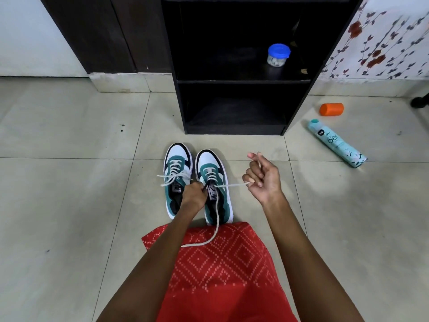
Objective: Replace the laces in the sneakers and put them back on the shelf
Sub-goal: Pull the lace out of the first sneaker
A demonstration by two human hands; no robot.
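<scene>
Two sneakers, teal, white and black, stood side by side on the pale tiled floor [69,182] in my feed, toes pointing at the shelf. At the left, the left sneaker [177,180] was laced through, its white lace tied in a loose bow [173,176] over the tongue. Just beside it, the left hand [193,194] lay with its fingers curled on the top of the right sneaker [213,184], gripping it at the tongue by the upper eyelets; I could not tell whether it also pinched the cord there. From those eyelets one end of the lace [232,185] ran taut to the right, while the other end hung down over the heel onto the red patterned garment [220,275] in the lap. Behind the shoes was the dark shelf [241,81], both compartments open to me, with a small clear jar [277,55] under a blue lid on the upper board. Further right, the right hand [262,177] was held above the floor, clear of the shoe, fingers folded and pinching the taut end of the lace. Beyond it, an orange cap [331,109] and a pale turquoise spray can [336,142] lay on their sides, near each other.
</scene>
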